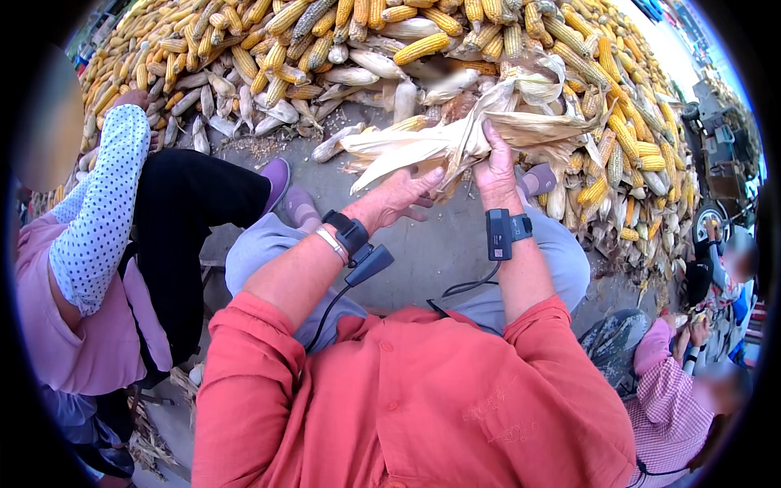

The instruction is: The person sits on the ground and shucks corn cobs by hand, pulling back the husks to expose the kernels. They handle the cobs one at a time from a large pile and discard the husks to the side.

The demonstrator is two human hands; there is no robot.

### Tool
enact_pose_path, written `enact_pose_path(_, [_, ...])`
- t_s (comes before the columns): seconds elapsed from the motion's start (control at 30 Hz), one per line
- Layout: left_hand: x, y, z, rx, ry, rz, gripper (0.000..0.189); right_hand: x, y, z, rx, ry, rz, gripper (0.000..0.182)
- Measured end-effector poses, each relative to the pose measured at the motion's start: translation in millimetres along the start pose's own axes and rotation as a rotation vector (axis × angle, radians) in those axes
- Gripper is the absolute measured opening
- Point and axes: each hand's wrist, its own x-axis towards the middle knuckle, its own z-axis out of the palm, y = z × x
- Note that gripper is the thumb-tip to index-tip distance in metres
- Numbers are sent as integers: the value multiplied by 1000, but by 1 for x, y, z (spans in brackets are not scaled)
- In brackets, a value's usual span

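My right hand [495, 166] grips a bunch of dry, pale corn husks [467, 137], its thumb pressed along the top. Long husk strips fan out to the left, and a papery brown bundle of husk leaves [546, 125] extends to the right. Just below the left strips is my left hand [399, 196], palm turned inward and fingers apart, with nothing visible in it. Whether an ear of corn lies inside the husks cannot be seen. Behind them, unhusked ears [372, 64] lie along the foot of a large heap of yellow corn cobs [427, 47].
Concrete ground [421, 262] with scattered kernels lies between my knees. A person in a dotted sleeve [104, 201] sits close on my left, one hand at the heap. More people sit on the right, one in a checked shirt [668, 421]. A wheeled vehicle [720, 146] stands behind the heap.
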Motion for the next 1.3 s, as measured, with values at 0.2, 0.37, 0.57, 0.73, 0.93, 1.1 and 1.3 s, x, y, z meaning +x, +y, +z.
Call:
enact_pose_path(0.2, [-5,22,6,-368,-125,315,53,-72,33,5,-398,-70,195,37])
enact_pose_path(0.37, [-2,9,5,-277,31,228,41,-75,34,22,-1041,-263,114,37])
enact_pose_path(0.57, [-2,25,2,-422,213,268,24,-77,37,44,-1381,-475,-178,52])
enact_pose_path(0.73, [-14,44,-12,-480,236,317,23,-119,19,57,-1224,-537,-340,71])
enact_pose_path(0.93, [-69,97,-44,-403,333,484,18,-115,-24,35,-858,-355,-368,36])
enact_pose_path(1.1, [-156,118,-74,-277,426,574,19,-96,-35,-6,-728,-192,-221,33])
enact_pose_path(1.3, [-268,23,-83,169,712,587,38,-105,-29,-12,-672,-156,-166,29])
